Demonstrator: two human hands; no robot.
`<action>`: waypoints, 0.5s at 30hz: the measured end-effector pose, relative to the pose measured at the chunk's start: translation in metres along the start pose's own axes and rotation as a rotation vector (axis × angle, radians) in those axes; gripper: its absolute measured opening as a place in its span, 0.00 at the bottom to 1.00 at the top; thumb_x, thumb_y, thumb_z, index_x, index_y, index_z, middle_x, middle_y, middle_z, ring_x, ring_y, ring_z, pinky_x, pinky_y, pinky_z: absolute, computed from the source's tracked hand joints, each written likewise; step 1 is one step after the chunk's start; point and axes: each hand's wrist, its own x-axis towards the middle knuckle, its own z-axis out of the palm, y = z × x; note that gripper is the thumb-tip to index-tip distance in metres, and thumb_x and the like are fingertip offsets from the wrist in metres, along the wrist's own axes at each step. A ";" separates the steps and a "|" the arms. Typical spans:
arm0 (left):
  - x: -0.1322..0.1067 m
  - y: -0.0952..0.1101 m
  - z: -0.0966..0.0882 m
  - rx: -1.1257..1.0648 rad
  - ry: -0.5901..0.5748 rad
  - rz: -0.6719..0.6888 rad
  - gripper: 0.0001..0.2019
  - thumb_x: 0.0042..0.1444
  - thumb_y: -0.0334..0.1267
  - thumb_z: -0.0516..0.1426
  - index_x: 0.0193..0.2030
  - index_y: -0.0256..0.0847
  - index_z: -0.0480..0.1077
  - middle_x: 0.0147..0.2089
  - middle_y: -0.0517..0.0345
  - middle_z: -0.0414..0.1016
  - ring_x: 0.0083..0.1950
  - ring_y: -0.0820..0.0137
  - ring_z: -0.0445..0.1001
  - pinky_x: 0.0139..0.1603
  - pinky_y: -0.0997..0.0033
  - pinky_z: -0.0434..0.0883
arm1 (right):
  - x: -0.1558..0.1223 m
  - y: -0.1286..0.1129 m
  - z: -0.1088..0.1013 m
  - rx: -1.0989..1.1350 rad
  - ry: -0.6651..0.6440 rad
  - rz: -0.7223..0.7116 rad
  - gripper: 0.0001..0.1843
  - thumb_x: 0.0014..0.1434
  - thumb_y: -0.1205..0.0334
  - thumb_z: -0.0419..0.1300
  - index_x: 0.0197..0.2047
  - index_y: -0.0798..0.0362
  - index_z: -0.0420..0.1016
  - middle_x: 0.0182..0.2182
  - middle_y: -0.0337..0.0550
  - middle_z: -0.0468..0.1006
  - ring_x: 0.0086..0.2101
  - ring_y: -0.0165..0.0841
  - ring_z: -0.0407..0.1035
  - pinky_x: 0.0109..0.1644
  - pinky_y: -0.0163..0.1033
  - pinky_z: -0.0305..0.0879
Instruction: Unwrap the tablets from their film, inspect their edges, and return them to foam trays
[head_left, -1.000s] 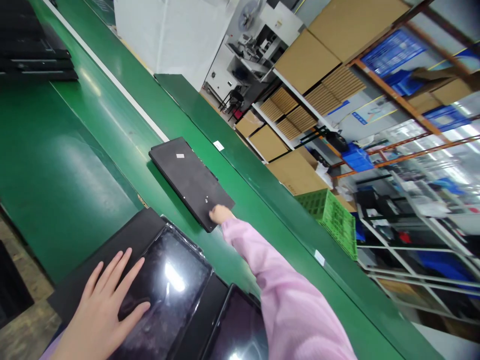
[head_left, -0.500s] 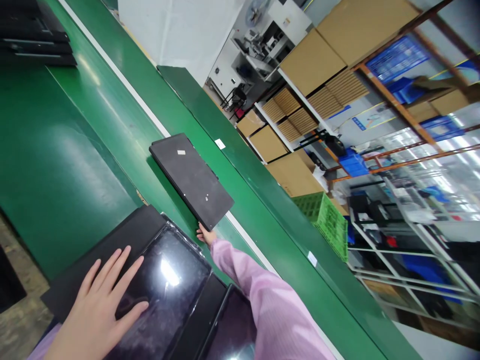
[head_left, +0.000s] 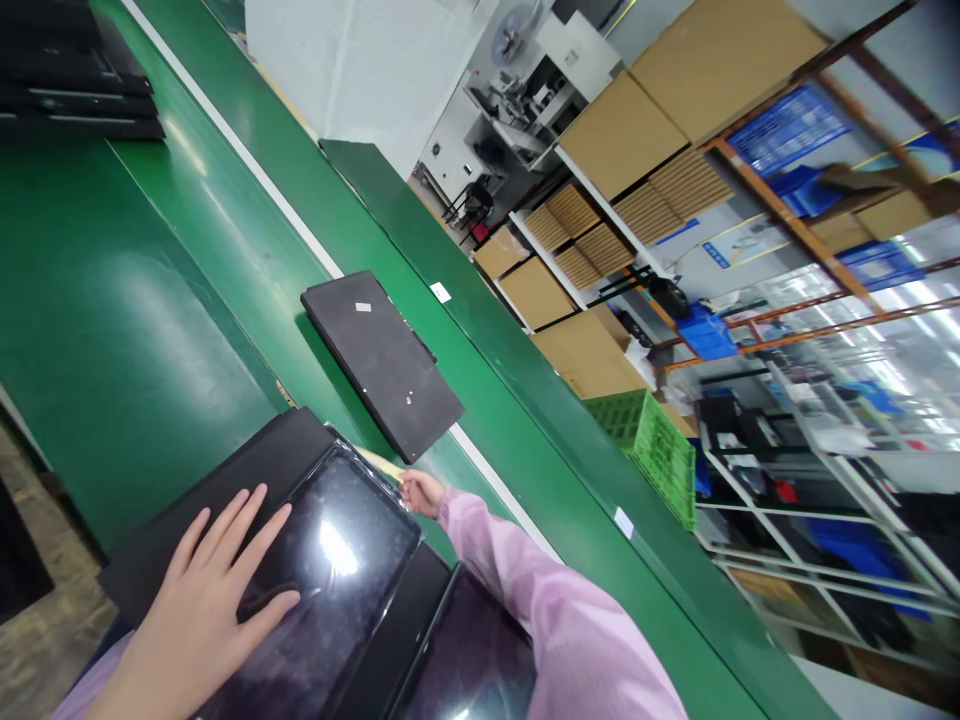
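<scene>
On the long green table [head_left: 150, 300] a flat black board [head_left: 382, 365] is laid, and a pile of black boards [head_left: 75, 90] is kept far off.

From my feed, a long green table [head_left: 112, 330] runs diagonally through the view, glossy under overhead light, with a white stripe [head_left: 247, 165] along it. A second green strip [head_left: 465, 330] lies just beyond the stripe. At the far end I see a white cabinet [head_left: 352, 60] and, beside it, a grey machine [head_left: 525, 70] with a round fan. To the right, white shelves [head_left: 600, 205] carry flat cardboard boxes [head_left: 615, 140]. An orange rack [head_left: 787, 215] stands behind them. A blue bin [head_left: 709, 330] and a green crate [head_left: 660, 450] sit lower down. Bottom left, I make out a worn brownish floor [head_left: 30, 640]. The far right is washed out by glare.
</scene>
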 end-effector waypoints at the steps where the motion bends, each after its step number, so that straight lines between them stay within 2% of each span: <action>1: 0.000 0.000 0.000 0.003 0.001 0.005 0.38 0.58 0.60 0.55 0.71 0.43 0.58 0.70 0.43 0.63 0.65 0.50 0.67 0.68 0.50 0.54 | -0.010 -0.004 -0.006 -0.015 -0.044 0.009 0.16 0.66 0.56 0.60 0.53 0.56 0.72 0.46 0.46 0.76 0.41 0.33 0.74 0.43 0.43 0.75; 3: 0.000 0.000 0.000 0.013 0.002 0.017 0.39 0.57 0.60 0.55 0.71 0.42 0.58 0.70 0.42 0.63 0.65 0.50 0.67 0.68 0.49 0.54 | -0.027 -0.022 -0.017 -0.025 -0.099 -0.027 0.15 0.66 0.56 0.60 0.52 0.56 0.72 0.45 0.45 0.76 0.40 0.33 0.74 0.43 0.42 0.76; 5: 0.000 -0.001 0.001 0.025 0.004 0.024 0.39 0.58 0.60 0.55 0.71 0.41 0.57 0.70 0.40 0.63 0.66 0.50 0.67 0.68 0.49 0.53 | -0.035 -0.049 -0.027 -0.002 -0.097 -0.140 0.15 0.67 0.56 0.60 0.52 0.56 0.72 0.46 0.45 0.76 0.40 0.33 0.74 0.43 0.43 0.75; 9: -0.001 -0.002 0.003 0.037 0.007 0.020 0.40 0.59 0.60 0.54 0.72 0.42 0.53 0.70 0.41 0.63 0.66 0.51 0.66 0.68 0.49 0.54 | -0.026 -0.100 -0.030 0.077 0.039 -0.386 0.18 0.67 0.54 0.59 0.56 0.55 0.70 0.50 0.47 0.75 0.43 0.35 0.74 0.46 0.45 0.75; 12: -0.001 -0.002 0.004 0.028 -0.005 0.009 0.40 0.59 0.60 0.54 0.73 0.45 0.51 0.70 0.44 0.63 0.67 0.52 0.66 0.68 0.51 0.54 | -0.009 -0.108 -0.018 0.060 0.131 -0.381 0.17 0.67 0.54 0.59 0.54 0.55 0.71 0.47 0.46 0.76 0.41 0.33 0.74 0.43 0.42 0.75; 15: -0.001 -0.002 0.002 0.015 -0.001 0.005 0.40 0.58 0.60 0.54 0.73 0.45 0.52 0.70 0.44 0.63 0.67 0.52 0.66 0.69 0.52 0.54 | 0.004 -0.093 -0.009 -0.020 0.172 -0.278 0.16 0.67 0.53 0.59 0.50 0.56 0.72 0.42 0.44 0.76 0.36 0.30 0.74 0.39 0.39 0.75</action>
